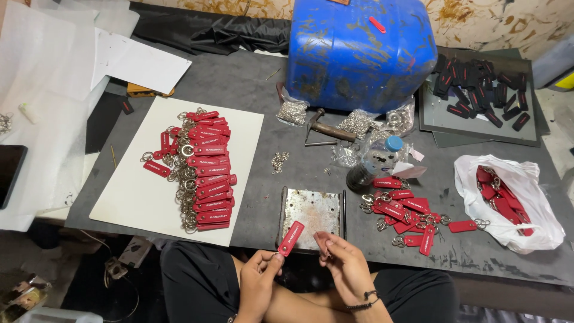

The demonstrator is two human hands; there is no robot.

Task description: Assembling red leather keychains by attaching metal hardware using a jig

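Note:
My left hand (258, 276) pinches the lower end of a red fabric key tag (291, 238), held up at the front edge of a rusty metal plate (312, 212). My right hand (342, 262) is just to the right, fingers curled around something small I cannot make out. A neat row of finished red tags with metal rings (203, 170) lies on a white board (134, 191) to the left. A loose pile of red tags with rings (406, 215) lies to the right of the plate.
A big blue drum (359, 51) stands at the back. A hammer (329, 127), bags of metal rings (359, 122) and a plastic bottle (373, 160) lie before it. A white bag of red tags (508, 200) and a tray of black tags (478, 90) sit right.

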